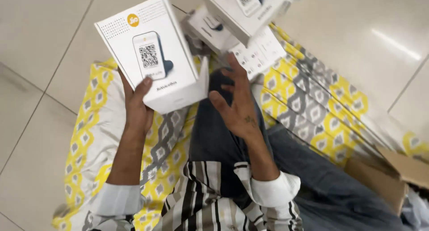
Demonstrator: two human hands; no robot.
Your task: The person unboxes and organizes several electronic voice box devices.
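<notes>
- A white box (149, 52) sat lifted above the lap, tilted, its printed face toward the camera.
- The left hand (136, 106) grasped it from below, thumb on the front face.
- The right hand (237, 101) hung just beside it, fingers spread, holding nothing.
- 2 more boxes (243, 10) lay beyond, on a yellow-grey cloth (313, 101).
- A carton (393, 173) stood at right.

Bright even indoor light, streak of glare on floor tiles (395, 43), soft shadows, slight motion blur
</notes>
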